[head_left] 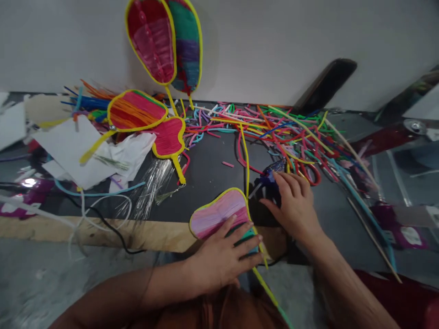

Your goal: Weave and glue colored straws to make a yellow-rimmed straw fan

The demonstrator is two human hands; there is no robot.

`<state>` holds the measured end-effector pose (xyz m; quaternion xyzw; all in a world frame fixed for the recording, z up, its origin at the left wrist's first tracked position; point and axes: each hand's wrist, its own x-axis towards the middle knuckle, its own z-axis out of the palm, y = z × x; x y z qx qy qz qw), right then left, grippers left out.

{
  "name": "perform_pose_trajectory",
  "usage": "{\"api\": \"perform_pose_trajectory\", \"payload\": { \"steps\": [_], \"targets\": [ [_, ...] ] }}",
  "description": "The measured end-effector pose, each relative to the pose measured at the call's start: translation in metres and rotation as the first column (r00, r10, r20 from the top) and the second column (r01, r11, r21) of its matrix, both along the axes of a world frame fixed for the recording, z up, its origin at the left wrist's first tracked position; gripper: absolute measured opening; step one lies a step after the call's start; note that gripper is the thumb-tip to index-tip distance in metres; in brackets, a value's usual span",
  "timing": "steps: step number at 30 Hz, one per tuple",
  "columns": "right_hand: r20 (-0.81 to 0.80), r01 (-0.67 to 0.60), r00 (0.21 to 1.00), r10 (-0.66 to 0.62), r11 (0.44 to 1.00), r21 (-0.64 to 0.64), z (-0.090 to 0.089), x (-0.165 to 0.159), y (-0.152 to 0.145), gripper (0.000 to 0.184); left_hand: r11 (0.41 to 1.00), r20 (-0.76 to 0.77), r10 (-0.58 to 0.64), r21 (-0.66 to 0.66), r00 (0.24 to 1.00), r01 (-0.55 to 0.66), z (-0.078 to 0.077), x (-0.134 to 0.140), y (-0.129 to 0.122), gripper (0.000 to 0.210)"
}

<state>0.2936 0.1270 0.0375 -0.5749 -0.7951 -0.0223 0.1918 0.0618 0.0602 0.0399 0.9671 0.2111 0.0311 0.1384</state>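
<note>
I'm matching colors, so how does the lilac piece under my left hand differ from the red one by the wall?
The lilac piece lies under your left hand, while the red piece is upright near the wall. The lilac piece shows lilac, pink and teal; the red piece is red and pink with a bumpy pink line. Both are yellow-edged.

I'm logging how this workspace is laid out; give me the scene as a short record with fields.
Left hand: spread over a yellow-edged pink-and-teal piece
Right hand: at a dark blue object; grip unclear
Behind hands: heap of coloured strips
Upright: two overlapping yellow-edged oval pieces
Picture left: white paper
</note>
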Motion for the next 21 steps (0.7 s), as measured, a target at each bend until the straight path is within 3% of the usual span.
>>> {"api": "perform_pose_trajectory", "payload": {
  "steps": [4,7,12,18,21],
  "targets": [
    [-0.008,0.06,0.998,-0.06,0.998,-0.015,-0.026,0.017,0.0,0.052,0.997,-0.001,0.064,0.035,0.998,-0.064,-0.004,0.002,-0.002,0.037],
    [-0.017,0.097,0.995,-0.096,0.995,0.007,-0.036,0.03,0.008,0.053,0.995,0.008,0.084,0.056,0.996,-0.084,-0.003,-0.003,-0.002,0.035],
    [-0.023,0.048,0.999,-0.048,0.999,-0.023,-0.032,0.053,0.013,0.057,0.999,-0.04,0.046,-0.001,0.998,-0.046,0.008,-0.02,0.005,0.046],
    [0.02,0.011,1.0,-0.01,0.999,-0.037,-0.024,0.079,0.0,0.06,0.992,-0.134,0.028,-0.117,0.991,-0.043,0.018,-0.04,0.012,0.074],
    [0.06,-0.012,0.998,0.012,1.0,-0.004,-0.023,0.095,-0.005,0.058,0.993,-0.154,0.039,-0.106,0.987,-0.056,0.021,-0.051,0.015,0.072]
  ]
}}
